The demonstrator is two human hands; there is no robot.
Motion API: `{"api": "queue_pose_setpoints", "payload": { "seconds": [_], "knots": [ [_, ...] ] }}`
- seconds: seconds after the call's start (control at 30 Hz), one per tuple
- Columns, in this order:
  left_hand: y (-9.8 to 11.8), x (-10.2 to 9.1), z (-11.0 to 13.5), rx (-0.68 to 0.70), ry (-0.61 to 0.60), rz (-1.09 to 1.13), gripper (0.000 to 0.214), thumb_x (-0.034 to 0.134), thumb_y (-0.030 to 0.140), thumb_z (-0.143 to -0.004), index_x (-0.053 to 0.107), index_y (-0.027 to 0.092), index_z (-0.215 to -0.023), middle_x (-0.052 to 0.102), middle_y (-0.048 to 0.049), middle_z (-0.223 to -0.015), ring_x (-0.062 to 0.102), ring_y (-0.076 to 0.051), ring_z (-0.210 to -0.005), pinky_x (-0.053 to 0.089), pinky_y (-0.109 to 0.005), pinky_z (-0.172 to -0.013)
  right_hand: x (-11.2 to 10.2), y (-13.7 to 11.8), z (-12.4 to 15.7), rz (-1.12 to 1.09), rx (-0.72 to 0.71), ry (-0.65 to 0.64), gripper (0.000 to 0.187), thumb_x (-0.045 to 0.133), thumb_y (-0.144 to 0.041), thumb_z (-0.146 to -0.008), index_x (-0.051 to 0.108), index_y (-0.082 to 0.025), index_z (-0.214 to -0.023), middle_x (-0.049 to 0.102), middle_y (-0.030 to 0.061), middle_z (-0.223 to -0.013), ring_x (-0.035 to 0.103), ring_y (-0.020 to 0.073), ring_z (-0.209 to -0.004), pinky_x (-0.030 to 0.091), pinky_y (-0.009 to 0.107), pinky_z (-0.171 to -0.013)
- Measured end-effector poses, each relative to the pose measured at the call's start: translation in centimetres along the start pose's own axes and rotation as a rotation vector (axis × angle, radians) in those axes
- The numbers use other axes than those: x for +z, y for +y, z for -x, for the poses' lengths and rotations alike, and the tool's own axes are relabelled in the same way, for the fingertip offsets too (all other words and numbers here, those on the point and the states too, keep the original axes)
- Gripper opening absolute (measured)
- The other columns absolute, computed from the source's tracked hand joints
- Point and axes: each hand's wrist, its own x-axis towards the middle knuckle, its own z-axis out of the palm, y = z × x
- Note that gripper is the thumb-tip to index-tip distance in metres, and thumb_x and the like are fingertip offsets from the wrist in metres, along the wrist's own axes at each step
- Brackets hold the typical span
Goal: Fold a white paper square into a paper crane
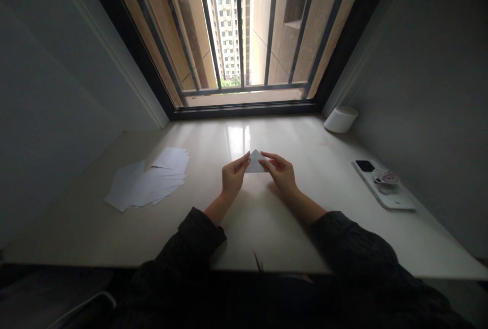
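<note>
A small white paper folded into a triangle (255, 161) is held just above the pale desk (267, 217), near its middle. My left hand (233, 175) pinches the paper's left edge between thumb and fingers. My right hand (282, 171) pinches its right side, fingers curled over the fold. Both forearms wear dark sleeves that reach in from the bottom of the view.
A loose spread of white paper sheets (148, 179) lies on the desk to the left. A white phone (383, 186) with a round sticker lies at the right. A white cylindrical object (340, 118) stands at the back right corner. Behind is a barred window (244, 39).
</note>
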Motion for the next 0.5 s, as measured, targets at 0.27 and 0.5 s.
{"api": "queue_pose_setpoints", "payload": {
  "seconds": [0.27, 0.5],
  "knots": [
    [-0.21, -0.17, -0.37, 0.009, -0.043, -0.028, 0.031, 0.07, 0.032, -0.074, 0.071, 0.019, -0.102, 0.071, -0.0061, -0.104, 0.067, -0.021, -0.094, 0.05, -0.036, -0.09, -0.16, 0.61, -0.13, -0.058, -0.012, 0.052, 0.035, 0.076, -0.038, -0.066, 0.073, -0.022, -0.096, 0.074, 0.0062, -0.092, 0.068, 0.0235, -0.084, 0.054, 0.04, -0.079],
    [0.46, -0.81, -0.76, -0.051, -0.093, -0.114, 0.032, 0.073, 0.037, -0.069, 0.074, 0.019, -0.095, 0.073, -0.0084, -0.097, 0.067, -0.023, -0.088, 0.051, -0.034, -0.081, -0.28, 0.73, 0.0, 0.029, -0.024, -0.029, 0.034, 0.075, -0.043, -0.066, 0.074, -0.023, -0.092, 0.074, 0.0067, -0.095, 0.068, 0.025, -0.086, 0.054, 0.04, -0.077]
  ]
}}
